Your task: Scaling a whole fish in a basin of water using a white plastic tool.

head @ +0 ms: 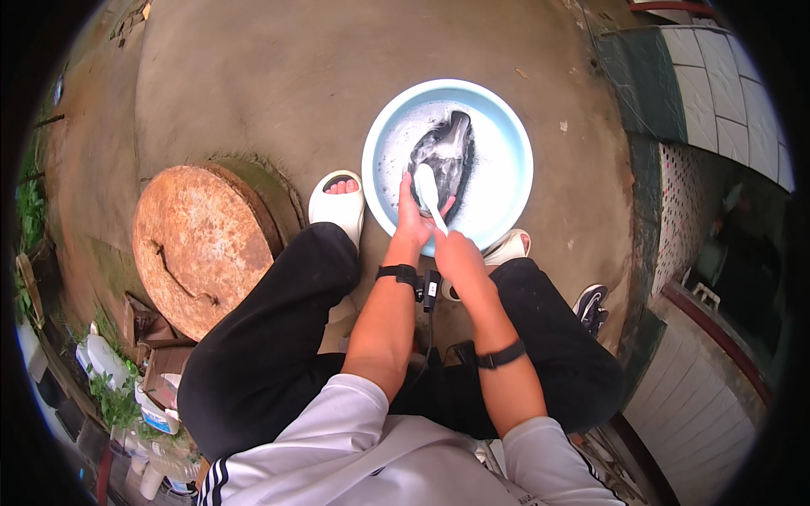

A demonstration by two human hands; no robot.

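A light blue plastic basin (523,164) of foamy water stands on the ground between my feet. In it lies a dark, soaked item with suds on it, perhaps a shoe (452,148); its kind is hard to tell. My left hand (417,215) grips the near end of this item, fingers spread along its sides. My right hand (459,253) is closed on the handle of a white plastic brush (428,190), whose head lies over the item's near end. The brush's bristles are hidden beneath its head.
A rusty round lid (202,246) with a bent handle is left of my leg. A dark sneaker (591,307) stands right of my right leg. Plastic jugs (107,360) and plants are at the lower left; a tiled wall (721,82) rises at the right.
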